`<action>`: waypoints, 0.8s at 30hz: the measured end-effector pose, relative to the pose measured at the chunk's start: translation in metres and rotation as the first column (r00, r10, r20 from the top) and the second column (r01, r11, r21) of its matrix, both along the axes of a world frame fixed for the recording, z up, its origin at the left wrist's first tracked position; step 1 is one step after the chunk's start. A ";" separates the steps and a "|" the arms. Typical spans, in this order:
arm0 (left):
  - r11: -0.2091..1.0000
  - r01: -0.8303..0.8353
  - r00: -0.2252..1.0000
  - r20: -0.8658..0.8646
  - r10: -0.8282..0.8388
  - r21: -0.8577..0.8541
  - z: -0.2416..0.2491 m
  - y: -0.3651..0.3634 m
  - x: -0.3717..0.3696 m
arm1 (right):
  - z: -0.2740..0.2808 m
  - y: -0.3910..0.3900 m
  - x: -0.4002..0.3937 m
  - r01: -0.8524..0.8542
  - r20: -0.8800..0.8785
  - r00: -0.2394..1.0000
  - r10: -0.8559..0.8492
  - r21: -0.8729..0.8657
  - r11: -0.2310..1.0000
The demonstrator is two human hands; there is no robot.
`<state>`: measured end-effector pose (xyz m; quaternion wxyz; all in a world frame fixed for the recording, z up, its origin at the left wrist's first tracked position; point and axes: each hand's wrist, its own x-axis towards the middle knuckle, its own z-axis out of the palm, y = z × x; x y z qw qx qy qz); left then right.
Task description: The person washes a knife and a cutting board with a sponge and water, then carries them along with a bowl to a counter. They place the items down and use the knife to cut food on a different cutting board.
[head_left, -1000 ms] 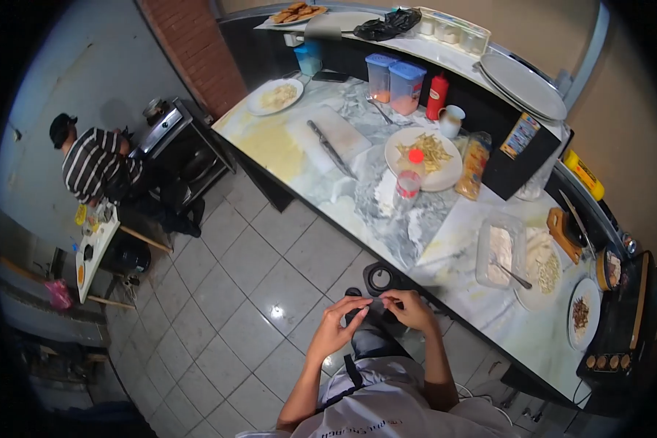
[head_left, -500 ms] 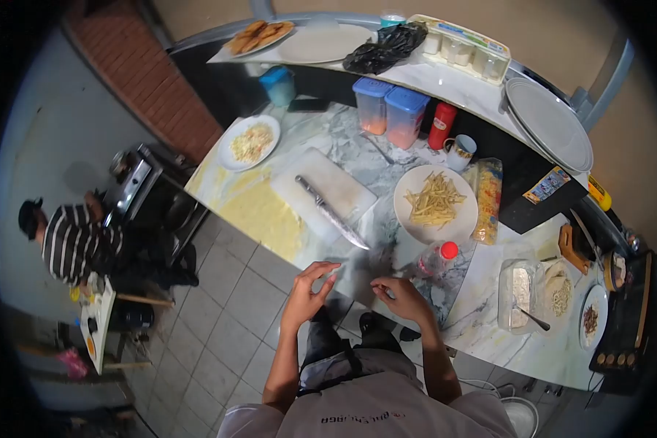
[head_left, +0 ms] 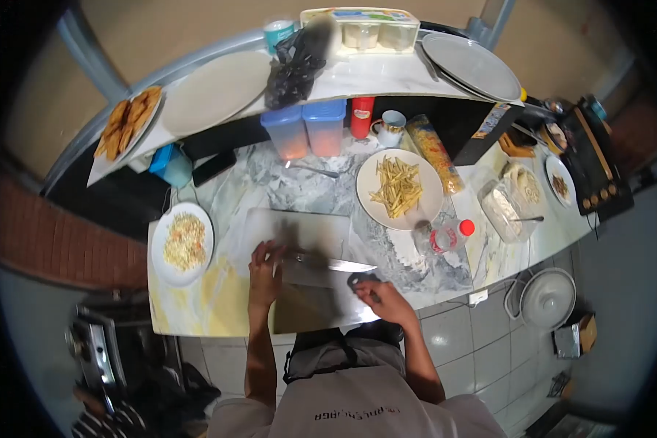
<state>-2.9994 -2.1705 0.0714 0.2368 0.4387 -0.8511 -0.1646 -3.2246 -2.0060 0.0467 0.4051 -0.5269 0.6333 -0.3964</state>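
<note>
On the white cutting board (head_left: 317, 226) lies a kitchen knife (head_left: 350, 265), blade pointing right and reaching past the board's corner. My left hand (head_left: 265, 274) is over the board's left side, fingers forward and a little apart, right at the knife's handle. The shaded fingers partly cover the handle end. My right hand (head_left: 383, 301) hovers by the counter's front edge, just below the blade tip, with loosely bent fingers. A dark patch like its shadow lies beside the fingertips. Nothing plainly shows in that hand.
A plate of cut strips (head_left: 398, 186) and a red-capped plastic bottle (head_left: 445, 237) stand right of the board. A plate of shredded food (head_left: 186, 244) sits left. Blue-lidded containers (head_left: 323, 128) line the back below a raised shelf (head_left: 343, 86). Another person (head_left: 102, 423) is at lower left.
My view has turned, so the counter faces me more squarely. My left hand has moved from before the counter onto the board by the knife handle; my right hand has come over the counter's edge.
</note>
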 end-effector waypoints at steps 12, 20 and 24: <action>0.882 0.411 0.904 0.019 -0.426 0.230 -0.043 -0.059 0.048 | -0.005 -0.020 0.100 0.106 -0.026 0.994 -0.104 0.100 0.989; 0.876 0.433 0.901 -0.067 -0.429 0.211 -0.047 -0.057 0.062 | -0.008 -0.043 0.121 0.148 0.040 0.987 -0.156 0.156 0.977; 0.760 0.491 0.871 -0.248 -0.424 0.426 -0.054 -0.055 0.069 | -0.024 -0.060 0.135 0.202 0.094 0.971 -0.219 0.161 0.966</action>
